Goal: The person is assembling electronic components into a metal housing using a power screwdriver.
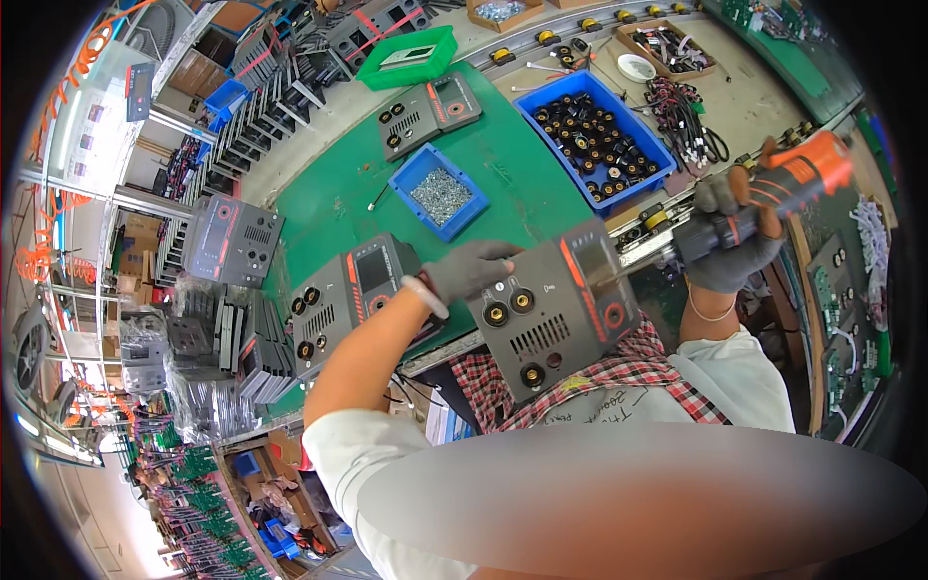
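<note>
A dark grey front panel (536,314) with a red-trimmed window and several round brass-and-black sockets is tilted against my chest. My gloved left hand (469,271) is closed on its upper left edge. In my gloved right hand (730,256) is an orange-and-black power screwdriver (793,179). Its metal nose points left at the panel's right edge; whether the tip touches it, I cannot tell. A similar panel (329,304) lies on the green bench mat just left of my left forearm.
Past my hands, a small blue tray (467,220) holds screws. A larger blue bin (638,191) contains black sockets. Another panel (430,116) lies farther back, near a green tray (425,70). Wire bundles (681,116) lie right of the bin. Upright panels (232,240) stand at left.
</note>
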The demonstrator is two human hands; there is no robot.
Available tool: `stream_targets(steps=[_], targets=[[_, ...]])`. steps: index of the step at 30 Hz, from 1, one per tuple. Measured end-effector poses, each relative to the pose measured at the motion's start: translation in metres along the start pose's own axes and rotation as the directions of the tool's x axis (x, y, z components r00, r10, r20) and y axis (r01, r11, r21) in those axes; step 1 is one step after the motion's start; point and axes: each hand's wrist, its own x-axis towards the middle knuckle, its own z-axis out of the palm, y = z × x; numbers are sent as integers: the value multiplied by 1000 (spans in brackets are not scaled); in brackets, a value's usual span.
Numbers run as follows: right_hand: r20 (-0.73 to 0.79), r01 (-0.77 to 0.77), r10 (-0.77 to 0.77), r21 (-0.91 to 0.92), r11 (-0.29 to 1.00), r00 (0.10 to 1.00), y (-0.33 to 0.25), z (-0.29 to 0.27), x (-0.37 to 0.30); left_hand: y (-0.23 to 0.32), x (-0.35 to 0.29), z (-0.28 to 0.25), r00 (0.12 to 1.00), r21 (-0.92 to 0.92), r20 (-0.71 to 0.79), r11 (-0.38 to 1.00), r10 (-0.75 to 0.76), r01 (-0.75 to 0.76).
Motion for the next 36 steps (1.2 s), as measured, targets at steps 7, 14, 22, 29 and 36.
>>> stream_targets(steps=[7,14,22,29,36], targets=[[-221,-333,295,-158,930,930,19,-32,-9,-33,40,20,968,506,-3,834,-252,219],[-81,-321,311,-262,910,947,31,-36,-8,-13,31,28,882,713,-349,521,-316,469],[-136,-351,326,-451,820,936,30,-35,-8,-103,83,-74,777,632,-610,496,-155,596],[-79,-353,353,-414,839,932,9,-38,1,-91,103,-77,854,763,-461,385,-240,520],[-108,-327,309,-254,910,945,9,-31,2,-74,93,-82,756,648,-611,399,-236,649]])
